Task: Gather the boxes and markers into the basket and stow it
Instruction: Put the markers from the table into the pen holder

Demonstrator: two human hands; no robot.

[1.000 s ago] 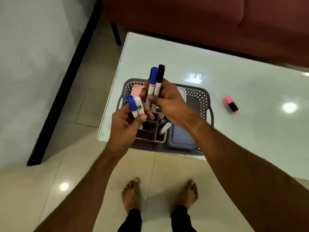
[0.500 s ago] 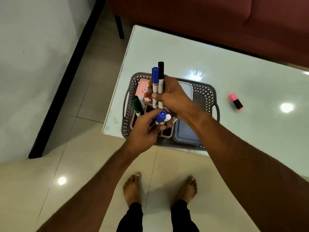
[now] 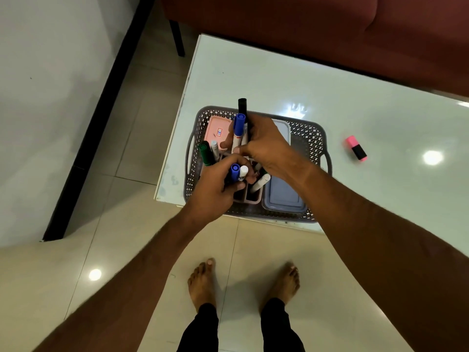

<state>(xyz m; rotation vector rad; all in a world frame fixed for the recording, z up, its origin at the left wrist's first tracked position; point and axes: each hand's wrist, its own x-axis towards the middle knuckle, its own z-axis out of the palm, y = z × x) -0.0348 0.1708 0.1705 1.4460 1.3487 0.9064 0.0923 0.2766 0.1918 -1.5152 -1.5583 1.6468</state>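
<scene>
A grey perforated basket (image 3: 311, 138) sits at the near left corner of the glass table (image 3: 253, 77). Inside lie a pink box (image 3: 215, 127), a blue-grey box (image 3: 283, 196) and a pink pen holder (image 3: 253, 196) with a green marker (image 3: 205, 153) standing in it. My right hand (image 3: 266, 146) is shut on a blue-capped marker (image 3: 239, 128) and a black-capped marker (image 3: 243, 107), held upright above the basket. My left hand (image 3: 215, 191) grips two markers, one blue-capped (image 3: 234, 170) and one white-capped (image 3: 243, 172), over the holder. A pink and black highlighter (image 3: 356, 148) lies on the table, right of the basket.
A dark red sofa (image 3: 317, 29) runs along the table's far side. A white wall with a black skirting (image 3: 101, 110) is on the left. My bare feet (image 3: 203, 285) stand on the beige tiled floor just before the table's near edge.
My left hand has carried its two markers down and right, over the pen holder. My right hand has lowered slightly with its markers. The camera has tilted, shifting the table in view.
</scene>
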